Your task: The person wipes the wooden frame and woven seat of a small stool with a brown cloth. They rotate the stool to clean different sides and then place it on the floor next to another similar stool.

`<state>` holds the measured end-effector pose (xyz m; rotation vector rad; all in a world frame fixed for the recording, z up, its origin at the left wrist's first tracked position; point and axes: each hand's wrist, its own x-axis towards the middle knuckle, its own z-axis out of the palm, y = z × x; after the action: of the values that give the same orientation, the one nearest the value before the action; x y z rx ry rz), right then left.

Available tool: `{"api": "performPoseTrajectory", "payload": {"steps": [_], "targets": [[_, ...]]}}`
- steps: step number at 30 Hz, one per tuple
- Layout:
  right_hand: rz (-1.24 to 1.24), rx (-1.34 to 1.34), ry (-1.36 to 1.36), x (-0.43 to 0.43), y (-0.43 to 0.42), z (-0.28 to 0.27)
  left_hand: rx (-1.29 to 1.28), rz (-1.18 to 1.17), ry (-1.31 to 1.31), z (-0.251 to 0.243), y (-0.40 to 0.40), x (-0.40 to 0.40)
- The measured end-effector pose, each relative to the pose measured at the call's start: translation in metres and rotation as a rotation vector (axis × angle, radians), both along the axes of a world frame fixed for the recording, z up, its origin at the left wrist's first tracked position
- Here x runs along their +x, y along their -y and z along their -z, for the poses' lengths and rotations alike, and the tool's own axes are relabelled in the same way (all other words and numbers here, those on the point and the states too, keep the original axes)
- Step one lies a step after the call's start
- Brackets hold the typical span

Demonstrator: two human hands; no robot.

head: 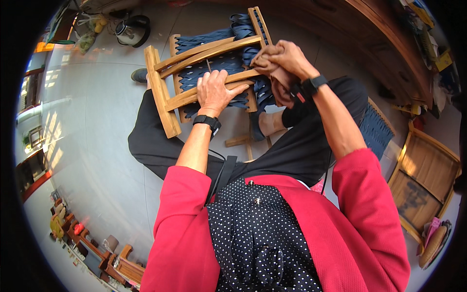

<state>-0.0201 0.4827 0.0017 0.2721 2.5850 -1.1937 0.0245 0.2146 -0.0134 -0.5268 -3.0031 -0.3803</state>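
Note:
A wooden folding stool frame with crossed legs lies tilted over my lap and the floor. Its seat is woven from dark blue cord or strap, with loose loops of it at the top. My left hand is closed around one of the wooden rails, thumb stretched along it. In my right hand a crumpled brown cloth is bunched against the right end of the same rail, and part of it hangs down. The cloth hides that end of the frame.
A glass kettle and plastic bags of produce stand on the floor at upper left. A wooden cabinet borders the upper right. Another blue woven piece and a wooden panel frame lie at right. My knees flank the stool.

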Motion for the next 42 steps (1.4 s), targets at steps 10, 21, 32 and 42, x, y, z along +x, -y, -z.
{"api": "performPoseTrajectory", "payload": {"steps": [10,21,32,42], "targets": [[-0.109,0.038,0.196,0.118,-0.002,-0.020,-0.026,0.032,-0.008,-0.002,0.002,0.002],[0.029,-0.236,-0.173,-0.019,-0.023,-0.011,-0.011,0.024,0.001,-0.003,0.001,-0.001],[0.079,-0.428,0.011,-0.010,-0.008,0.008,-0.017,0.050,-0.025,-0.001,0.003,-0.002],[0.131,-0.385,0.036,0.077,-0.001,-0.003,0.000,0.048,-0.026,-0.002,0.003,0.000]]}}
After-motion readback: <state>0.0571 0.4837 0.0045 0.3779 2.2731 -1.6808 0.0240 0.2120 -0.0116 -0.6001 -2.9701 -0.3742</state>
